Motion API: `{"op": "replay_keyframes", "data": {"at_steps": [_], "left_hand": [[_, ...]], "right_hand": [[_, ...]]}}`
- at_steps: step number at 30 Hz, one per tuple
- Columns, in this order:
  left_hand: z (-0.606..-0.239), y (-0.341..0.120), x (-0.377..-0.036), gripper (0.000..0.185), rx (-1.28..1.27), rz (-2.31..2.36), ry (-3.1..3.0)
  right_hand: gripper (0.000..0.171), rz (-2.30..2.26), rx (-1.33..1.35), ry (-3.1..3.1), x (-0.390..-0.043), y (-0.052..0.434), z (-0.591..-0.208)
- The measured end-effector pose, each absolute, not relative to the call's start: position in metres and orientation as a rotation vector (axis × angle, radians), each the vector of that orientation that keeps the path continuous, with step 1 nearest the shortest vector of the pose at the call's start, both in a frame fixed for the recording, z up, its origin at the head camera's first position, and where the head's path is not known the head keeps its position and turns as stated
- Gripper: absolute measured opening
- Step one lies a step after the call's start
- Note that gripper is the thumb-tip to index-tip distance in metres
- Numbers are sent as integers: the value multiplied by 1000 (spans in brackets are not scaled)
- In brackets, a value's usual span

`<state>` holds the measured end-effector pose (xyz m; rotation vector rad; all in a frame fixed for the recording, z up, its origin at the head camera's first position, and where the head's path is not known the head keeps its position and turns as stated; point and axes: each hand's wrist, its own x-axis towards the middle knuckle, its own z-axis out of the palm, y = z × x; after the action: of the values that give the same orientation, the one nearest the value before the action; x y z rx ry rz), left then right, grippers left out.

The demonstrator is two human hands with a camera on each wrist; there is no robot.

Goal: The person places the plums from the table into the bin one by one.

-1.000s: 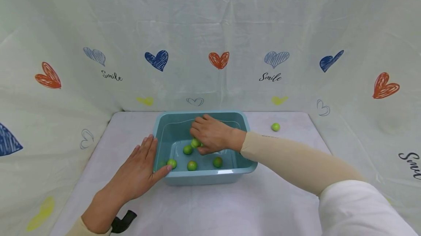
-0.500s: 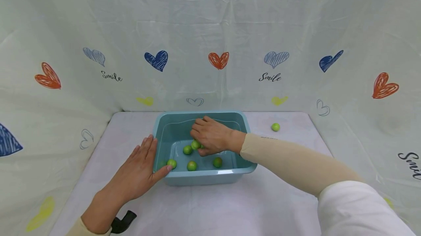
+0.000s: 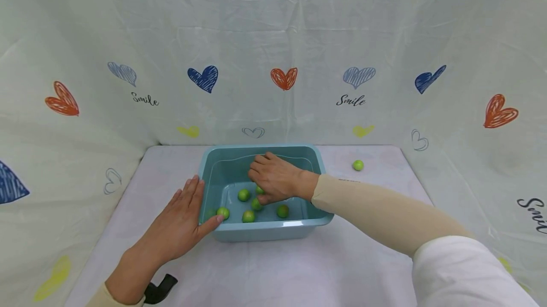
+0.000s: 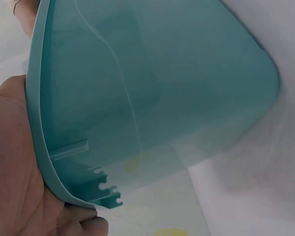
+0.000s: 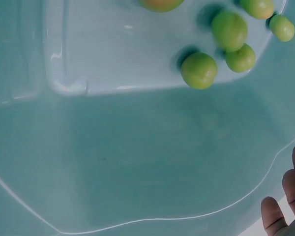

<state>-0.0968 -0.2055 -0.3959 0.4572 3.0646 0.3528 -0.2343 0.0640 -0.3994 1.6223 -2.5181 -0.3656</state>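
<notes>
My left hand (image 3: 177,221) rests along the left rim of a blue-green plastic basin (image 3: 262,235), its fingers straight and its thumb at the front corner. In the left wrist view, the palm lies against the basin's rim (image 4: 35,118). Over the basin's inside hovers my right hand (image 3: 275,178). Its fingertips (image 5: 292,184), seen at the edge of the right wrist view, are spread and hold nothing visible. Below it, several small green round fruits, limelike, lie on the basin floor, among them one fruit (image 3: 244,195) and another (image 5: 199,70). The hand partly covers one fruit (image 3: 259,189).
One more green fruit (image 3: 358,165) lies on the white-covered table (image 3: 359,259), right of the basin. A pale cloth (image 3: 239,41) printed with hearts hangs behind and at the sides. Something black (image 3: 160,289) shows beside the left wrist.
The fruit that was up at my right fingers has dropped to the basin floor, and a front fruit has shifted slightly. My right hand has barely moved; the left stays put.
</notes>
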Motion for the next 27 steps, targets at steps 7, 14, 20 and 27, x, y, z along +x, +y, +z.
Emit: {"op": "replay_keyframes", "data": {"at_steps": [7, 14, 20, 27], "left_hand": [[-396, -206, -97, 104, 461, 354, 3065], [-396, -206, -97, 103, 475, 355, 3074], [-396, -205, -97, 104, 478, 353, 3078], [-396, -206, -97, 104, 479, 355, 3081]], "right_hand": [[43, -384, 1621, -2505, -234, 64, -400], [44, -366, 1602, -2441, -234, 64, -400], [41, -325, 1570, -2424, -235, 65, -393], [42, -268, 1456, -2331, -240, 70, -364]]}}
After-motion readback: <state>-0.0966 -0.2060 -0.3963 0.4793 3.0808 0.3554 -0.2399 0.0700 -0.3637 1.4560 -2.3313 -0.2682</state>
